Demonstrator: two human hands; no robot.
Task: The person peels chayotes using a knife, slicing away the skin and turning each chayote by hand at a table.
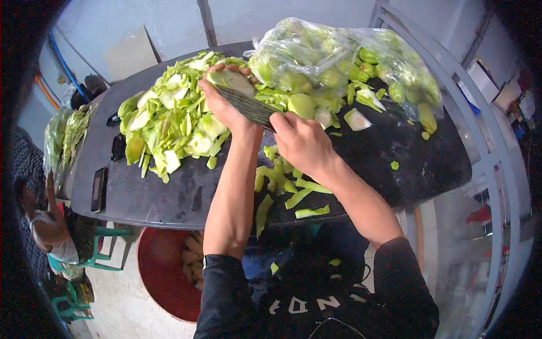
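Observation:
My left hand (224, 107) is wrapped round a pale green, cut vegetable piece (236, 82), its fingertips showing over the far edge. My right hand (300, 140) is closed round the handle of a knife (248, 105), whose wide, dark, streaked blade lies across the near side of the piece. To the left of my hands rises a large heap of sliced green vegetable (169, 116). Below the knife, long green peelings (282, 179) are strewn toward the table's near edge. A rounded green piece (302, 105) and a pale chunk (357, 120) lie beyond my right hand.
Clear plastic bags (307, 51) full of green vegetables stand at the back of the dark table (152, 192). A phone (99, 190) lies near its left edge. Below is a red tub (164, 271) with pale pieces inside. Another person (53, 231) sits at the left. Metal rails (485, 141) run along the right.

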